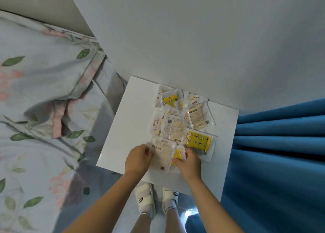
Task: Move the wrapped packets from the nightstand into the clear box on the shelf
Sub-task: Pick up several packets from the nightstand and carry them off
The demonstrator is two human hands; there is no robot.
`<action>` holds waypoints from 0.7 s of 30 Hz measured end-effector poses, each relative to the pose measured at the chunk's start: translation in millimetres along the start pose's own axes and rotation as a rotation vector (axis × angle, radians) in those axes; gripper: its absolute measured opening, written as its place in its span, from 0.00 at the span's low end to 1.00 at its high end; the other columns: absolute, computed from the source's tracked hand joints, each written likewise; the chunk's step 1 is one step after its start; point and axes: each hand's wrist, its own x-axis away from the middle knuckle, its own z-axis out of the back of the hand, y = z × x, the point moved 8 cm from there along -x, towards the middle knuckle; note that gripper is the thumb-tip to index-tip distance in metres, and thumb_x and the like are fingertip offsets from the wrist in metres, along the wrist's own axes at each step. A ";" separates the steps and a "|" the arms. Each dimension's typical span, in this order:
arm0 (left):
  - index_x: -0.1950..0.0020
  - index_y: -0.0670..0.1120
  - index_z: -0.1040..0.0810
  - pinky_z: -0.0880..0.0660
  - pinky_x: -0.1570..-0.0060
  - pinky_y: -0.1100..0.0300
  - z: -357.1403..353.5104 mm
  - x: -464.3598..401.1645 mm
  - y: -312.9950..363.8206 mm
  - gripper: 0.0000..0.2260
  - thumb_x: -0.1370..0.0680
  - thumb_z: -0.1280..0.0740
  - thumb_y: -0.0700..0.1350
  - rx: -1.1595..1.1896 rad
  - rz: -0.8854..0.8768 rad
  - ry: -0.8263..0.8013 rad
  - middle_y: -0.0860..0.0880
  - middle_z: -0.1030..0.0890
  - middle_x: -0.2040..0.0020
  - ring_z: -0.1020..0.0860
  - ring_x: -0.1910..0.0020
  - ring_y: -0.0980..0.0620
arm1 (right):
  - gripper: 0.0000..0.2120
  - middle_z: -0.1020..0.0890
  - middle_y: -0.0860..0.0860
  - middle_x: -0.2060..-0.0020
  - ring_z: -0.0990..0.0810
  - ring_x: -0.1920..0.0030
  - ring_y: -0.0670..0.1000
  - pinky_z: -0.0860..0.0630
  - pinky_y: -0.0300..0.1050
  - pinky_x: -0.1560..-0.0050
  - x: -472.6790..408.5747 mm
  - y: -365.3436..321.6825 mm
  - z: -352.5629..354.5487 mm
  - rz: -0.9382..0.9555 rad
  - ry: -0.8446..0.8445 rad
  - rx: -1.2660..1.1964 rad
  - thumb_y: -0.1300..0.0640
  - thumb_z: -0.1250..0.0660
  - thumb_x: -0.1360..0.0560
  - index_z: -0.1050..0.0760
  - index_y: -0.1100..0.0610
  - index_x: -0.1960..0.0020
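Both hands are working at the lower edge of the white nightstand (pixel 133 109), middle of the frame. The left hand (pixel 139 159) is pinching the edge of a pale packet (pixel 164 155), fingers curled onto it. The right hand (pixel 189 163) is clamping its fingers on a small yellow packet (pixel 178 153) right beside that one. The rest of the packets (pixel 182 120) are lying in an overlapping pile above the hands, reaching up to the wall. Floral bedding (pixel 44 92) is filling the left side, a blue curtain (pixel 281 153) is hanging lower right.
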 end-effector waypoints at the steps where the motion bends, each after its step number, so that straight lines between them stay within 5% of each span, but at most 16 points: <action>1: 0.59 0.47 0.27 0.32 0.67 0.65 -2.0 2.1 -6.5 0.10 0.21 0.37 0.51 0.016 0.015 0.001 0.51 0.23 0.63 0.25 0.61 0.50 | 0.09 0.21 0.46 0.58 0.23 0.56 0.48 0.34 0.26 0.67 2.6 1.2 -0.6 0.000 -0.010 -0.024 0.61 0.28 0.28 0.24 0.54 0.49; 3: 0.60 0.47 0.29 0.36 0.69 0.68 -4.3 4.8 -14.6 0.10 0.20 0.38 0.48 0.088 0.047 -0.002 0.53 0.26 0.65 0.25 0.61 0.50 | 0.04 0.20 0.46 0.57 0.20 0.53 0.49 0.28 0.31 0.62 9.5 4.8 -1.0 -0.036 -0.010 -0.130 0.58 0.31 0.24 0.23 0.51 0.50; 6: 0.52 0.44 0.27 0.27 0.59 0.65 -6.3 8.0 -15.6 0.07 0.19 0.40 0.47 0.272 0.017 -0.084 0.50 0.21 0.56 0.22 0.55 0.50 | 0.06 0.18 0.47 0.52 0.20 0.49 0.49 0.21 0.44 0.50 17.2 9.1 3.0 -0.083 0.017 -0.243 0.54 0.35 0.22 0.24 0.48 0.46; 8: 0.46 0.47 0.25 0.24 0.46 0.60 -3.3 14.1 -3.6 0.07 0.19 0.40 0.48 0.374 -0.113 -0.162 0.51 0.20 0.47 0.22 0.48 0.53 | 0.06 0.18 0.46 0.53 0.20 0.50 0.48 0.23 0.40 0.54 19.6 1.1 6.8 -0.051 -0.033 -0.220 0.54 0.36 0.22 0.24 0.48 0.45; 10: 0.40 0.53 0.27 0.30 0.40 0.68 5.0 24.5 16.4 0.10 0.19 0.41 0.51 0.449 -0.278 -0.241 0.57 0.24 0.41 0.25 0.41 0.61 | 0.07 0.18 0.44 0.53 0.21 0.51 0.44 0.27 0.35 0.58 22.1 -12.7 9.5 -0.020 -0.149 -0.178 0.53 0.36 0.21 0.23 0.48 0.44; 12: 0.37 0.52 0.27 0.30 0.40 0.71 9.7 30.5 25.7 0.12 0.19 0.41 0.50 0.517 -0.301 -0.331 0.59 0.24 0.39 0.26 0.39 0.64 | 0.07 0.17 0.43 0.53 0.20 0.51 0.41 0.26 0.34 0.58 24.4 -25.6 12.1 -0.031 -0.274 -0.219 0.53 0.37 0.21 0.22 0.47 0.45; 15: 0.42 0.49 0.26 0.24 0.41 0.60 16.1 26.1 23.0 0.07 0.18 0.41 0.46 0.581 -0.180 -0.405 0.54 0.20 0.45 0.20 0.45 0.57 | 0.10 0.15 0.44 0.54 0.17 0.50 0.45 0.21 0.42 0.50 23.8 -44.7 14.7 -0.057 -0.414 -0.304 0.54 0.40 0.19 0.21 0.46 0.46; 21: 0.39 0.48 0.24 0.22 0.44 0.59 23.2 27.3 38.0 0.12 0.22 0.33 0.43 0.716 -0.187 -0.457 0.51 0.17 0.43 0.19 0.44 0.54 | 0.12 0.15 0.42 0.54 0.18 0.48 0.44 0.24 0.48 0.39 9.0 -77.1 3.8 0.035 -0.492 -0.184 0.54 0.41 0.19 0.20 0.43 0.51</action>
